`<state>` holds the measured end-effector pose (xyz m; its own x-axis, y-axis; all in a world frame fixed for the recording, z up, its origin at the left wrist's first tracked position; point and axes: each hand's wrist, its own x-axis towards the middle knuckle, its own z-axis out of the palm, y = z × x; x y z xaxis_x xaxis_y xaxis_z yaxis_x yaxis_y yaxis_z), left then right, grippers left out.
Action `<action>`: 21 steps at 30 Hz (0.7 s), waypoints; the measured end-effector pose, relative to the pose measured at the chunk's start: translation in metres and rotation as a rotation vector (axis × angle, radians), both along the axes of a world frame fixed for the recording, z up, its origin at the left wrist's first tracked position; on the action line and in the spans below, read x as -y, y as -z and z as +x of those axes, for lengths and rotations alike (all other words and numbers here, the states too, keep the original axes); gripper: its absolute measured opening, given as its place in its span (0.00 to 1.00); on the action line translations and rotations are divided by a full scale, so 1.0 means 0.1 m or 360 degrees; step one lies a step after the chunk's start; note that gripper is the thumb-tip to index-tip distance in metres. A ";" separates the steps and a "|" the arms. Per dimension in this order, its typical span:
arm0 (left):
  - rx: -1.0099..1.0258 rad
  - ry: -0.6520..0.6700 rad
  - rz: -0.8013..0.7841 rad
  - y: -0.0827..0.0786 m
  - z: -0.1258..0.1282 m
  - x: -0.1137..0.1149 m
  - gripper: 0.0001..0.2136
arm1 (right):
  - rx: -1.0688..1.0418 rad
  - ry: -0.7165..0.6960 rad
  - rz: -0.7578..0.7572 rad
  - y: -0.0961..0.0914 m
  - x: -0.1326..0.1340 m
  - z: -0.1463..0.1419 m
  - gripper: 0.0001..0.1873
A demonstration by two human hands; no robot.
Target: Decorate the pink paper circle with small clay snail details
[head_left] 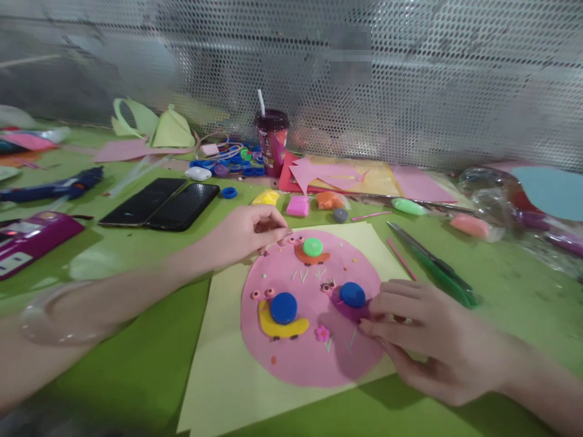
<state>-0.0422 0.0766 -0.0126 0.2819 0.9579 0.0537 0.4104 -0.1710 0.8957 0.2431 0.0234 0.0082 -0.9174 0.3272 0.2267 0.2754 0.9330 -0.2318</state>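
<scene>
A pink paper circle (pixel 300 370) lies on a pale yellow sheet (pixel 214 370). On it are three snail figures: an orange snail (pixel 312 256) with a green cap shell, a yellow snail (pixel 282 331) with a blue cap shell, and a purple snail (pixel 346 303) with a blue shell. A small pink flower (pixel 323 334) sits below the purple one. My left hand (pixel 248 233) is at the circle's upper left edge, fingertips pinched beside the orange snail's eyes. My right hand (pixel 428 337) rests at the right edge, curled fingertips next to the purple snail. Whatever either hand pinches is hidden.
Green-handled scissors (pixel 437 267) lie on the right. Clay packets, such as an orange packet (pixel 331 200), line the back. Two phones (pixel 182 206), a glue gun (pixel 54 188) and a purple box (pixel 40 240) are left. A lidded cup (pixel 272 142) stands by the perforated metal wall (pixel 410 91).
</scene>
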 end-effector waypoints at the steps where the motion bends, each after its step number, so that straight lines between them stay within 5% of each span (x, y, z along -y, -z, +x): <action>1: 0.0011 0.0003 -0.0007 0.00 0.00 0.00 0.04 | 0.0006 0.0003 -0.0004 0.00 0.00 0.00 0.10; 7: -0.0020 -0.0004 -0.0016 -0.01 0.00 0.03 0.06 | -0.0080 0.0001 -0.0019 -0.02 0.03 -0.01 0.10; 21: -0.0099 -0.0007 -0.0132 0.07 -0.01 -0.06 0.07 | 0.0129 -0.0092 0.0640 0.07 0.07 -0.02 0.11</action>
